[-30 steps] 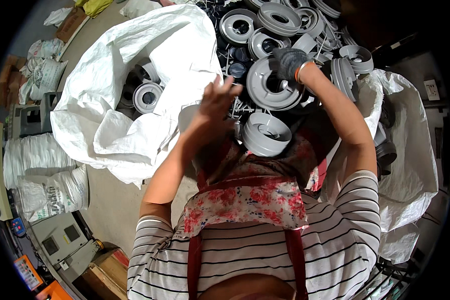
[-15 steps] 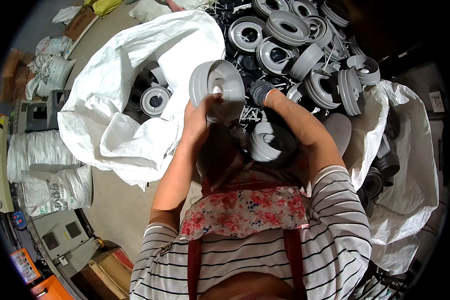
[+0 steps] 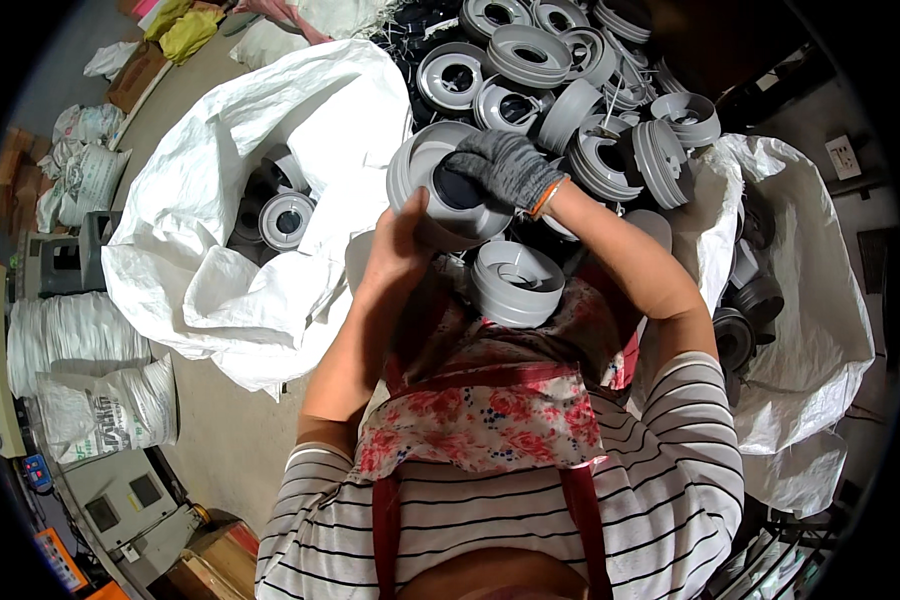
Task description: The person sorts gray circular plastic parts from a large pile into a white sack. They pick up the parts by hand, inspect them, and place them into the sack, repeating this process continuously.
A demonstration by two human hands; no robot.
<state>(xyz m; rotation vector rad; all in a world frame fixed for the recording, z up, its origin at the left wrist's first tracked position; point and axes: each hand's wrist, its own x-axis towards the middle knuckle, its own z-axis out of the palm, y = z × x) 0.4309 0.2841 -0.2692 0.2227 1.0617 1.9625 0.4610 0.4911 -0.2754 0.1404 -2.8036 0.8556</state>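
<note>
A grey cup-shaped plastic part (image 3: pixel 417 165) is raised in front of me, its opening tilted toward my right. My bare left hand (image 3: pixel 400 240) grips its near wall, thumb over the rim. My right hand (image 3: pixel 510 168), in a grey knit glove with an orange cuff edge, has its fingers curled at a black round piece (image 3: pixel 457 188) inside the grey part. The fingertips are partly hidden. Another grey round part (image 3: pixel 517 285) rests by my lap, below the hands.
A heap of grey ring-shaped parts (image 3: pixel 532 55) lies ahead on black pieces. At left, an open white woven sack (image 3: pixel 170 215) holds grey and black parts. A second white sack (image 3: pixel 805 320) with dark parts is at right. Full sacks (image 3: pixel 110 405) stand farther left.
My right hand has come from the heap to the raised grey part, bringing a black round piece into its opening. My left hand keeps its hold. The whole view has shifted slightly.
</note>
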